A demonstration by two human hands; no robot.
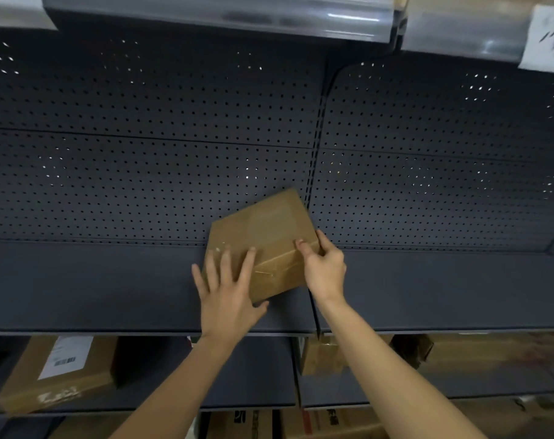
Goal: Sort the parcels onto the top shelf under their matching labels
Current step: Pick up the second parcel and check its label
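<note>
A flat brown cardboard parcel [269, 229] sealed with clear tape lies tilted on the dark grey shelf [95, 286], its far corner against the perforated back panel near the upright between two bays. My left hand [228, 289] rests flat on its near-left corner, fingers spread. My right hand [324, 267] pinches its right edge between thumb and fingers. A white paper label [548, 36] with handwriting hangs from the shelf edge above at the top right; its writing is blurred.
The lower shelf holds a brown box with a white barcode label [60, 372] at left and small taped boxes [323, 356] at right. More cartons [269, 423] stand at the bottom. A clear plastic price rail [221, 14] runs overhead.
</note>
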